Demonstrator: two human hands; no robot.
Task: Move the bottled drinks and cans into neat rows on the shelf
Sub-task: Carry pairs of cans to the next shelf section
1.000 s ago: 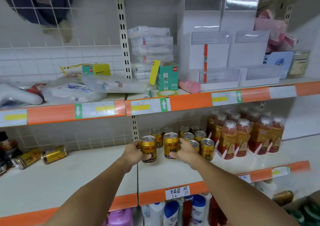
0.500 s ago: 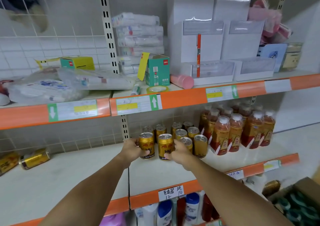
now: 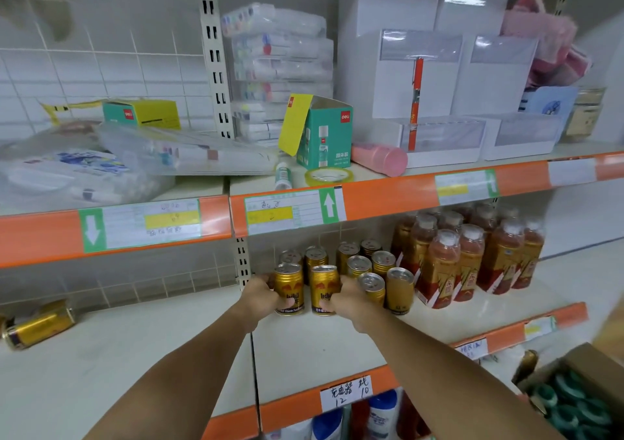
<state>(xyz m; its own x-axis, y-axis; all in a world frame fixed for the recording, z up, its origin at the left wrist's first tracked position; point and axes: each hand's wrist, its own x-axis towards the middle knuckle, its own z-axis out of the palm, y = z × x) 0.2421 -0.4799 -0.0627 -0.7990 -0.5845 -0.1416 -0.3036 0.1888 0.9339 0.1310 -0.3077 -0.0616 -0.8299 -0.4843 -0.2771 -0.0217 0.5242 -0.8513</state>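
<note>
Teal box (image 3: 326, 135), perhaps glue sticks

Both your bare forearms reach forward and upward from the lower edge of the view, converging toward the middle. Your left hand (image 3: 261, 299) is curled — thumb forward, fingers wrapped round the left side of a gold can (image 3: 289, 289) — and grips it. Your right hand (image 3: 347, 299) mirrors it, thumb and fingers curled round the right side of a second gold can (image 3: 323, 290). Both wrists are held straight, the hands level with each other.
</note>
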